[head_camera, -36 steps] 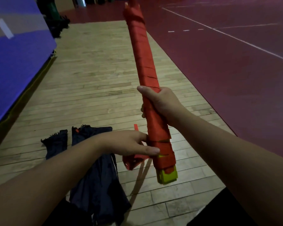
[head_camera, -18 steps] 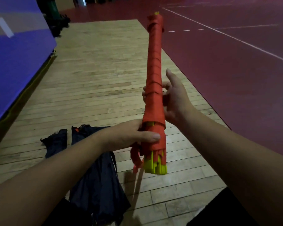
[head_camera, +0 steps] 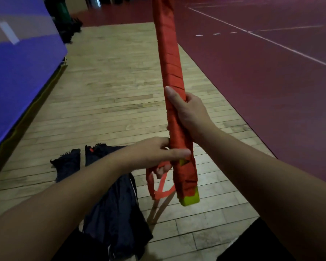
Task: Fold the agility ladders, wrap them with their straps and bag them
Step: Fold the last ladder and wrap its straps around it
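A folded agility ladder (head_camera: 167, 53), a long bundle of yellow-green rungs wound in red strap, stands nearly upright in front of me. My right hand (head_camera: 188, 113) grips it around the middle, thumb up along the wrap. My left hand (head_camera: 154, 153) is at the lower part, thumb laid across the bundle and fingers curled on the loose end of the red strap (head_camera: 158, 187), which hangs in a loop below. The yellow-green rung ends (head_camera: 190, 199) stick out at the bottom. Dark bags (head_camera: 117, 204) lie on the floor beneath my left arm.
I am over a light wooden floor (head_camera: 111, 91). A dark red court surface with white lines (head_camera: 262, 72) lies to the right. A blue mat or wall pad (head_camera: 17, 68) runs along the left, with dark items (head_camera: 70, 29) at its far end.
The bundle has turned and tilted so its top leans left again. My right hand, open half a second ago, grips the middle. My left hand holds the loose strap end lower down.
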